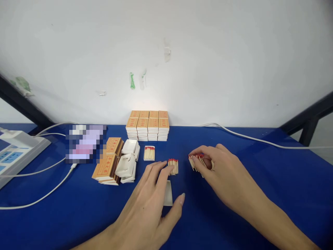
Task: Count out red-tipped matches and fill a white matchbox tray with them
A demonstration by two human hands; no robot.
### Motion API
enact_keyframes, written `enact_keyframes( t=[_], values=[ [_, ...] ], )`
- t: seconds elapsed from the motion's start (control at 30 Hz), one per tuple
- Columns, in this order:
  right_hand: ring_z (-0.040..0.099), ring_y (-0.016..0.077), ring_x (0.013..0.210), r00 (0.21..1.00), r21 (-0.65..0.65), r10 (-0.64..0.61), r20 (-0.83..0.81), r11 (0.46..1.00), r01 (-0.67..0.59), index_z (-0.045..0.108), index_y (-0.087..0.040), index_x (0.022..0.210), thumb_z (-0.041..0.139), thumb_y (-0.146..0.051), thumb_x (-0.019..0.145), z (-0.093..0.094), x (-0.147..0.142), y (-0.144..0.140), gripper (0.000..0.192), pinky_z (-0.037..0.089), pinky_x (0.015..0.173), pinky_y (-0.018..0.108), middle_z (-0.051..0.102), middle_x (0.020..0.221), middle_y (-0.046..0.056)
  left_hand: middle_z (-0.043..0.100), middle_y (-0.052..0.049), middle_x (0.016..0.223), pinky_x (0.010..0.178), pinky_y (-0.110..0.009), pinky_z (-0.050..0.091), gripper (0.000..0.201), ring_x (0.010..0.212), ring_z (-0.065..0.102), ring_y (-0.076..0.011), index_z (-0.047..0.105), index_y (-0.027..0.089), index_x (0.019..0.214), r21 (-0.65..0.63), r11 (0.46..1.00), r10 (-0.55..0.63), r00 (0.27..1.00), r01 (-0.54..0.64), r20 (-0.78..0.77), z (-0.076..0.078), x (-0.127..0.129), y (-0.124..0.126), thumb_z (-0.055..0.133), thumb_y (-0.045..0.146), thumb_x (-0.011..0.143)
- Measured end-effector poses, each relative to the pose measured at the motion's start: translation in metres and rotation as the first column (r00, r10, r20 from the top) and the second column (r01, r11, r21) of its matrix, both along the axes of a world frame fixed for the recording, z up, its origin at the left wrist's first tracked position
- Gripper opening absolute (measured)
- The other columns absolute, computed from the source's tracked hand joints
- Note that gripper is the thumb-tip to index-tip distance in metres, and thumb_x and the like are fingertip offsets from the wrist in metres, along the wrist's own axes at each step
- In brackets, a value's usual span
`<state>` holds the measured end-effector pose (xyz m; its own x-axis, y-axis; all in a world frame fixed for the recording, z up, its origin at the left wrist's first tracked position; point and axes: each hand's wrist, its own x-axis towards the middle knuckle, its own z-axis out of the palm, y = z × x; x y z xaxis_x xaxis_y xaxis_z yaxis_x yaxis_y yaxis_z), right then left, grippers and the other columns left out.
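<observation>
Resting on the blue table, my left hand lies flat, fingers apart, touching a small bundle of matches lying lengthwise away from me; my right hand pinches another match bundle just right.

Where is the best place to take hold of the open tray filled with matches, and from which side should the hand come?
Probably grip the filled tray by its two long side walls, coming from above with thumb and finger. It lies flat and open on the blue table, matches exposed, so pinching the walls avoids spilling. The empty white trays crowd its left; the right side is freer.
</observation>
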<state>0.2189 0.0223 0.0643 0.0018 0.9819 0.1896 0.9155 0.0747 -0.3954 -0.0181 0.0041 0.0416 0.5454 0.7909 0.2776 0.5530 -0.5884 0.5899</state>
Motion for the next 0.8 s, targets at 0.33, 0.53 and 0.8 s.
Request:
enact_keyframes(
  t=[0.33,0.53,0.8],
  values=[
    [0.062,0.0310,0.084,0.978,0.115,-0.010,0.208,0.993,-0.015,0.075,-0.025,0.093,0.065,-0.022,0.101,-0.016,-0.004,-0.001,0.013,0.042,0.065,0.040,0.075,0.080,0.006,0.057,-0.011,0.153,0.114,-0.055,0.060,0.049,0.143,0.058,-0.0307,0.038,0.030,0.158,-0.012,1.000,0.002,1.000,-0.002,0.002,0.003,0.000,0.000,0.054,0.031,0.112],
    [0.063,0.0305,0.088,0.983,0.069,0.006,0.183,0.997,-0.019,0.075,-0.024,0.094,0.068,-0.023,0.100,-0.017,-0.006,-0.001,0.009,0.048,0.073,0.043,0.078,0.088,0.006,0.056,-0.011,0.155,0.115,-0.057,0.060,0.051,0.143,0.059,-0.0321,0.038,0.029,0.159,-0.022,1.000,0.003,1.000,-0.003,0.009,0.001,-0.001,0.000,0.054,0.031,0.111],
    [0.063,0.0327,0.091,0.984,0.026,-0.035,0.177,0.999,0.031,0.072,-0.022,0.095,0.071,-0.031,0.102,-0.017,-0.016,0.001,0.012,0.050,0.079,0.047,0.078,0.089,0.008,0.057,-0.011,0.155,0.111,-0.060,0.062,0.050,0.140,0.062,-0.0349,0.040,0.032,0.159,-0.052,0.999,0.017,1.000,-0.016,0.024,0.003,0.001,-0.001,0.054,0.032,0.111]
  ],
)
